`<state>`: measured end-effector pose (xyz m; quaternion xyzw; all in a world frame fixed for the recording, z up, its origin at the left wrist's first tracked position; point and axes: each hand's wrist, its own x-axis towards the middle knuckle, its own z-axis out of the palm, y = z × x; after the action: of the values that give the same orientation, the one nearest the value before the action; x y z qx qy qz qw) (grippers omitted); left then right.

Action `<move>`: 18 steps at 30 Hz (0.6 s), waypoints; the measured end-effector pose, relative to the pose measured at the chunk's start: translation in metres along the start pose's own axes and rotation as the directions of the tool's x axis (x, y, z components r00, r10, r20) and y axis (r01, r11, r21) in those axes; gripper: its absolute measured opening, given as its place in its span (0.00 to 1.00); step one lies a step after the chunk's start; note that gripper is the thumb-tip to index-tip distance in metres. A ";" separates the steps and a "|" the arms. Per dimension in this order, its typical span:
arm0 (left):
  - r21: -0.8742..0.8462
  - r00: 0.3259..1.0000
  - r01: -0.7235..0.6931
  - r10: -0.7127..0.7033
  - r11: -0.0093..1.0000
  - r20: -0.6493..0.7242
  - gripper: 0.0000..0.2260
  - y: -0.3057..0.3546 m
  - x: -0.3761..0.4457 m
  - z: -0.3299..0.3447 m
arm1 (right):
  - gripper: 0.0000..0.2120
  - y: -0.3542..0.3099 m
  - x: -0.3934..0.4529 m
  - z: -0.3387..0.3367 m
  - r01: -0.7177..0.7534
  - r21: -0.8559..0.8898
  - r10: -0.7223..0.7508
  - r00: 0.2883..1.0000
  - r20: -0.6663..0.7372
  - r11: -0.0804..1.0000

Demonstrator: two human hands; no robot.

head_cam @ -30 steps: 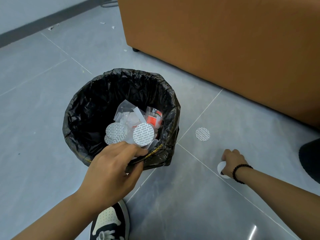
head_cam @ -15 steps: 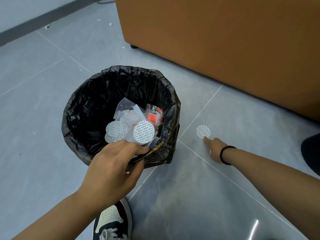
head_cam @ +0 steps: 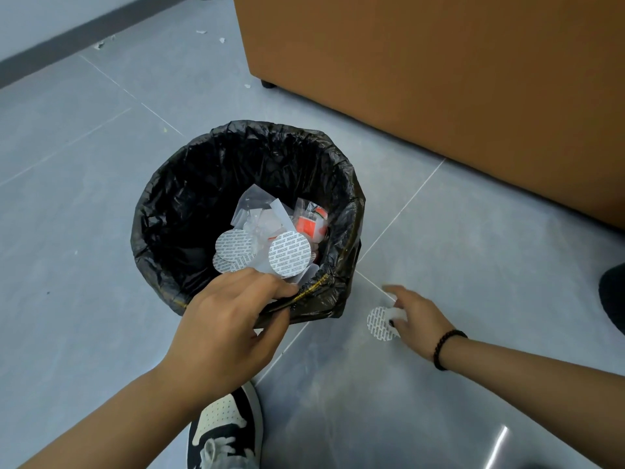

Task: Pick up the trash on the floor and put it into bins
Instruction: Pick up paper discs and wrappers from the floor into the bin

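Black-lined bin (head_cam: 189,211), printed discs (head_cam: 290,254), plastic wrappers (head_cam: 260,214) inside

Grey tiled floor (head_cam: 101,198) under lined bin (head_cam: 176,211), brown cabinet (head_cam: 439,79), paper scraps (head_cam: 221,39).

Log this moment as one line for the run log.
left hand grips bin rim | right hand pinches round white seal beside bin | seals in bin

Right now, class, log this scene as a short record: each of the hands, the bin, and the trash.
left hand: grips the bin's near rim
right hand: pinches a white printed disc
bin: black liner, upright on the floor
bin contents: printed discs, clear wrappers, an orange packet
floor scraps: small bits near the far wall
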<state>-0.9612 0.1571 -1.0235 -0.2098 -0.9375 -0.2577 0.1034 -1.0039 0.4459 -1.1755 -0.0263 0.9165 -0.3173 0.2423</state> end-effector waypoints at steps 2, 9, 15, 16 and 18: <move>-0.004 1.000 0.002 -0.002 1.000 -0.009 0.07 0.000 0.000 0.001 | 0.31 -0.003 0.014 0.000 -0.130 0.066 0.130 0.992 0.005 0.989; -0.019 1.000 -0.013 0.013 1.000 -0.013 0.07 0.001 0.000 0.001 | 0.12 0.004 0.017 0.013 -0.132 -0.190 0.153 0.983 0.098 0.973; -0.013 1.000 -0.015 0.015 1.000 -0.017 0.06 0.001 0.000 0.002 | 0.10 0.000 0.018 0.012 -0.136 -0.258 0.173 0.977 0.126 0.956; -0.014 1.000 -0.015 0.015 1.000 -0.016 0.06 0.002 0.000 0.002 | 0.10 -0.003 0.017 0.011 -0.146 -0.224 0.178 0.976 0.128 0.964; -0.016 1.000 -0.018 0.017 1.000 -0.014 0.06 0.001 -0.001 0.001 | 0.10 -0.017 0.017 0.005 -0.158 -0.053 0.160 0.986 0.040 0.986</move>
<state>-0.9601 0.1586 -1.0240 -0.2171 -0.9328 -0.2656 0.1102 -1.0185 0.4259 -1.1762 0.0337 0.9177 -0.2734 0.2864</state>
